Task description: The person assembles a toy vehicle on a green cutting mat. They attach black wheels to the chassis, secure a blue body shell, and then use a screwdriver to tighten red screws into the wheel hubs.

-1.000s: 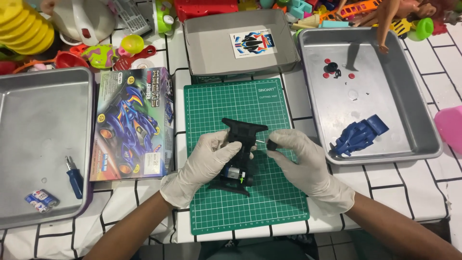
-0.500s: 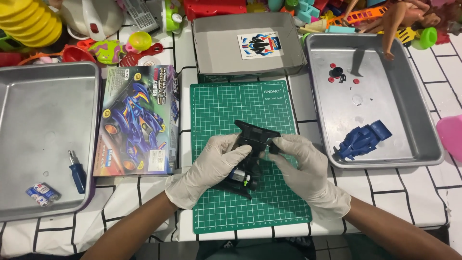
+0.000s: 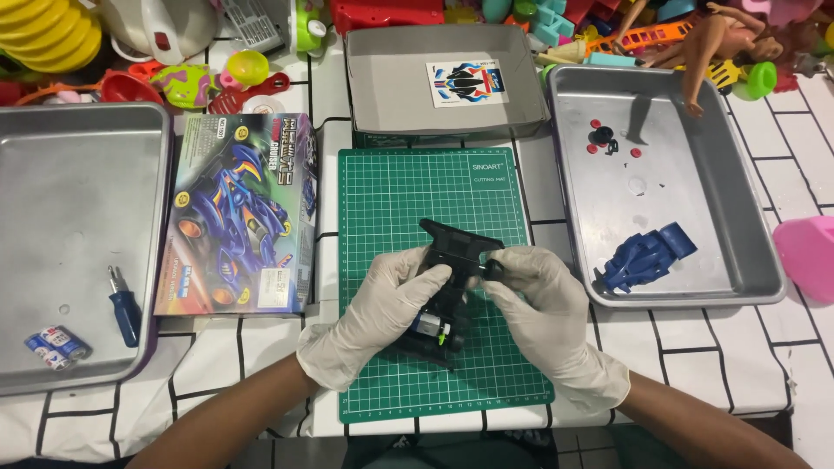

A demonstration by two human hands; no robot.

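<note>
A black toy car chassis [image 3: 448, 260] is held just above a green cutting mat [image 3: 408, 191]. My left hand [image 3: 375, 314], in a white glove, grips the chassis from its left side. My right hand [image 3: 546, 314], also gloved, holds its right side, with fingertips pinching a small black wheel [image 3: 493, 270] at the chassis edge. The lower part of the chassis is partly hidden between both hands.
A metal tray [image 3: 747, 217] on the right holds a blue car body shell [image 3: 645, 257] and small red and black parts. The left tray [image 3: 52, 156] holds a blue screwdriver [image 3: 123, 306] and batteries [image 3: 56, 345]. A model kit box [image 3: 239, 213], a grey box lid [image 3: 391, 87] and toys lie around.
Both hands and the chassis stay over the mat with only small shifts. The view has drifted slightly.
</note>
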